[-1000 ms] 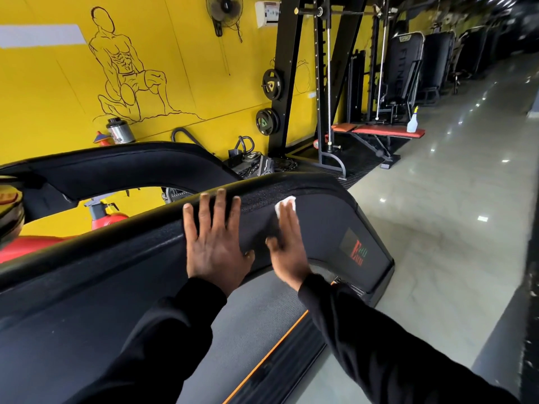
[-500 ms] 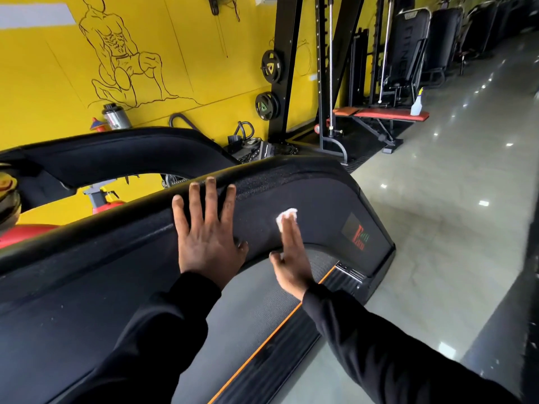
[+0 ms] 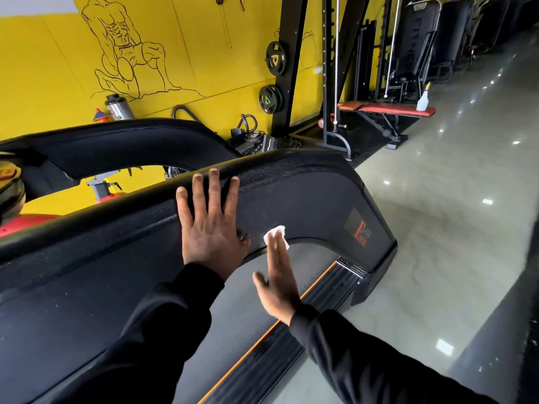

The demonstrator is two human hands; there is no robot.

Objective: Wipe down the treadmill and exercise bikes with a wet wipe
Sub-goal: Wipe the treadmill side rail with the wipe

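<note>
The wet wipe point(image 3: 275, 235) is seen as a small, crumpled white wad pinned under the fingertips of the right hand point(image 3: 278, 282), against the inner face of the treadmill's side rail point(image 3: 315, 205), close to the rail's lower edge above the belt point(image 3: 233, 313). The right-hand fingers are held straight and together, so the wipe is pressed flat rather than enclosed; no clenched grip is shown, and most of the wipe is hidden beneath the fingertips, with only its upper edge exposed.

The wipe is judged to be light, soft and limp, likely to bunch or slip out if pressure is eased, so it is best controlled by flat finger pressure over its middle. The rail is judged rigid and heavy, with a finely textured surface that may drag on the wipe.

The left hand point(image 3: 210, 228) is laid flat with fingers spread on the same rail, just beside the wipe, its fingertips reaching the rounded top edge; nothing is held by it, and it appears to be used for bracing.
</note>
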